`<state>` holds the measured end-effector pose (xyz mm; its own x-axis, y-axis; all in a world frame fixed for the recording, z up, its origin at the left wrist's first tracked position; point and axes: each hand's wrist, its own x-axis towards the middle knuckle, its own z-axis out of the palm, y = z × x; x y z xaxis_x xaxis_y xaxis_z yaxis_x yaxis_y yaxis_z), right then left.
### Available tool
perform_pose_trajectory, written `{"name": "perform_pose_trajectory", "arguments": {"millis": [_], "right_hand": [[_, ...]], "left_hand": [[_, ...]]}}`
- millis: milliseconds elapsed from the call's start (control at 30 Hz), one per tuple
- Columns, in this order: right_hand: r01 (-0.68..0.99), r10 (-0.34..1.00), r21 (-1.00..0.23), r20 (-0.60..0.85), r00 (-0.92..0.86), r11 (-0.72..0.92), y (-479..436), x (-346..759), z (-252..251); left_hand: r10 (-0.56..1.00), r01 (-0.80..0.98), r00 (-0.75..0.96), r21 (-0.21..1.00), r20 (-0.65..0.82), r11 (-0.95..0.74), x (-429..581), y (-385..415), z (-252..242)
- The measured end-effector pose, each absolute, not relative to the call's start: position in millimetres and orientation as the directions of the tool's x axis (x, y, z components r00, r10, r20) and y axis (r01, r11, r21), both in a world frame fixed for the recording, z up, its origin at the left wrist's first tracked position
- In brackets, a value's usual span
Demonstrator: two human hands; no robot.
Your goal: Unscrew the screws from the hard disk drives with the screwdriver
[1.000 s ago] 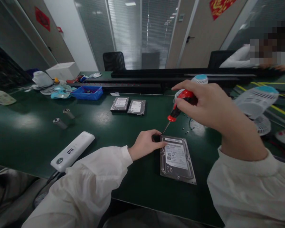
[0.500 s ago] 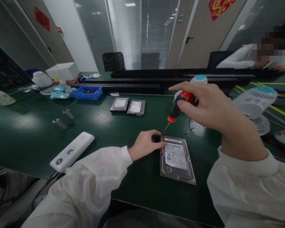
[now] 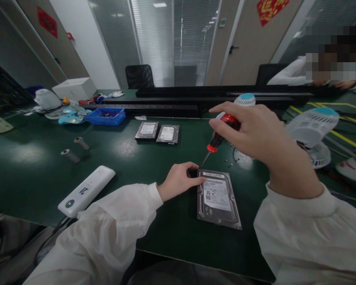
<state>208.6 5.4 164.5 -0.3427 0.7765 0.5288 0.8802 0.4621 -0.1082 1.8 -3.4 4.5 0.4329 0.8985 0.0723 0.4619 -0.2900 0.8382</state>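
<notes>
A silver hard drive (image 3: 216, 198) with a white label lies on the green table in front of me. My left hand (image 3: 180, 180) grips its far left corner, thumb on the label and fingers at the edge. In my right hand (image 3: 252, 130) is a red and black screwdriver (image 3: 216, 139), held by the handle and tilted. Its thin shaft runs down to that same corner, beside my left fingertips. The exact contact of the tip is too small to make out. Small loose screws (image 3: 230, 164) lie beyond the drive, left of a shiny round piece (image 3: 243, 159).
Two more hard drives (image 3: 167, 134) lie farther back. A white power bank (image 3: 86, 190) and two metal cylinders (image 3: 71, 155) are at left, a blue tray (image 3: 106, 116) behind them. White fans (image 3: 311, 122) stand right. Black bars (image 3: 172, 109) cross the back; another person sits far right.
The view has shifted slightly, moving the scene a little left. My right thumb has straightened and slid across the screwdriver handle. My left hand keeps its place on the hard drive.
</notes>
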Motion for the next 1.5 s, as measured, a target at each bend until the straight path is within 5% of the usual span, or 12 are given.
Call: {"name": "perform_pose_trajectory", "arguments": {"millis": [233, 400, 567, 767, 1500], "right_hand": [[0.827, 0.732, -0.097, 0.53, -0.428, 0.554, 3.2, 208.9, 164.0], [0.886, 0.774, -0.086, 0.53, -0.346, 0.455, 3.0, 206.4, 164.5], [0.827, 0.762, -0.133, 0.489, -0.425, 0.547, 0.8, 206.8, 166.5], [0.887, 0.787, -0.113, 0.521, -0.331, 0.448, 4.4, 204.7, 162.9], [0.847, 0.807, -0.212, 0.48, -0.344, 0.487, 5.6, 206.7, 162.4]], "left_hand": [[0.897, 0.462, 0.438, 0.84, 0.065, -0.286, 1.0, -2.4, 2.1], [0.894, 0.457, 0.443, 0.842, 0.063, -0.286, 0.9, -3.5, 3.7], [0.895, 0.454, 0.441, 0.843, 0.07, -0.29, -0.1, -2.4, 0.5], [0.9, 0.473, 0.429, 0.828, 0.083, -0.302, 2.0, -2.2, 1.1], [0.904, 0.499, 0.42, 0.811, 0.081, -0.305, 1.0, -4.2, 2.6]]}}
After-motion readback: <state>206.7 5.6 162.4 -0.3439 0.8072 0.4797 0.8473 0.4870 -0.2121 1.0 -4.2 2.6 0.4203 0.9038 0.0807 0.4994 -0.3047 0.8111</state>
